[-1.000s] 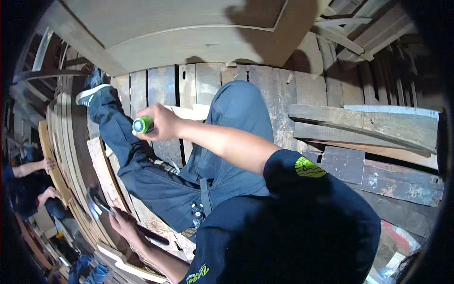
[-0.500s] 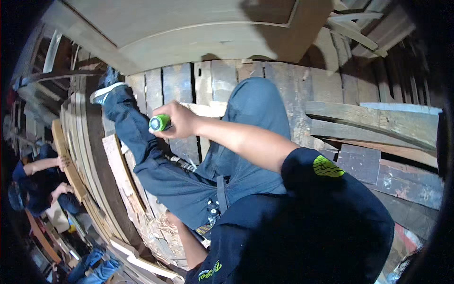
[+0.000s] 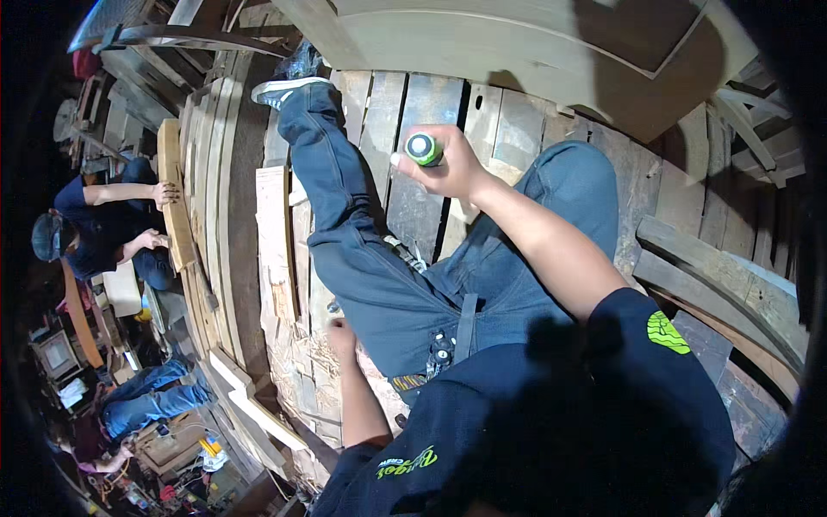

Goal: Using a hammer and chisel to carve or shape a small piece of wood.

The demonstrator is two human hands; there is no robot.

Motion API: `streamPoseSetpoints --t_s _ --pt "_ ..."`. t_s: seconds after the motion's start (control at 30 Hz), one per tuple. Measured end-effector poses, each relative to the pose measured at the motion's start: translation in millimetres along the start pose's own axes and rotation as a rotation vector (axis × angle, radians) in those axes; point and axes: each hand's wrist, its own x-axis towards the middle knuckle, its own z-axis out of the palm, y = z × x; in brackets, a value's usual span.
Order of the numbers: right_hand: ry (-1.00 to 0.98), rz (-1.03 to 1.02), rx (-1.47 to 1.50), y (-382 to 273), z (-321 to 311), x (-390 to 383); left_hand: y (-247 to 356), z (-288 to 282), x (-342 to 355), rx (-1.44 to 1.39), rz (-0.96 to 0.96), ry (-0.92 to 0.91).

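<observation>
Shift, head view: whole scene slides right in the picture, and more of the left side shows. Left hand (image 3: 342,338), on a dark-handled tool one second ago, is now down beside the thigh, as it was half a second ago. Right hand (image 3: 452,164) keeps its grip on the green cylinder (image 3: 439,156).
Green cylinder: in the right fist, raised above the planks (image 3: 417,209), between the two legs; dark end with pale centre faces the camera.
Right hand: fingers wrapped round the cylinder, thumb along its near side; bare forearm crosses above the bent right leg.
Left hand: low, against or just beside the left thigh, near shavings (image 3: 320,355). Fingers mostly hidden; cannot tell whether spread, pressed together or pinching anything.
Legs: dark trousers (image 3: 370,276); left leg stretched toward the upper left, ending in a sneaker (image 3: 280,90); right knee bent up.
Panel: pale, framed panel (image 3: 474,43) at the top, shadow across its right part.
Left of leg: pale board (image 3: 273,228) flat near the shin; long boards (image 3: 226,189) beyond.
Co-worker: person in cap (image 3: 86,228), far left, both hands on a beam (image 3: 175,220).
Lower left: blue jeans (image 3: 151,403) of another person, among clutter.
Right side: weathered timber (image 3: 715,269) lying near the bent knee.
</observation>
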Motion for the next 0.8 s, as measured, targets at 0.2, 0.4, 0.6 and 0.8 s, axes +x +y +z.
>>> streamPoseSetpoints --t_s 0.2,0.4,0.6,0.8 --pt "0.095 0.046 -0.038 6.3 -6.5 8.4 180.1 -128.6 -24.8 -0.641 0.412 0.147" --pt "0.206 0.184 0.136 6.2 -14.9 10.1 343.8 -110.5 -136.9 -0.4 1.104 -0.284" --pt "0.307 0.186 0.366 8.0 -24.1 16.1 367.4 -97.6 -204.5 -0.397 1.232 -0.655" --pt "0.378 0.265 0.432 11.0 -29.1 26.4 339.5 -112.4 -221.9 -0.538 1.148 -0.986"
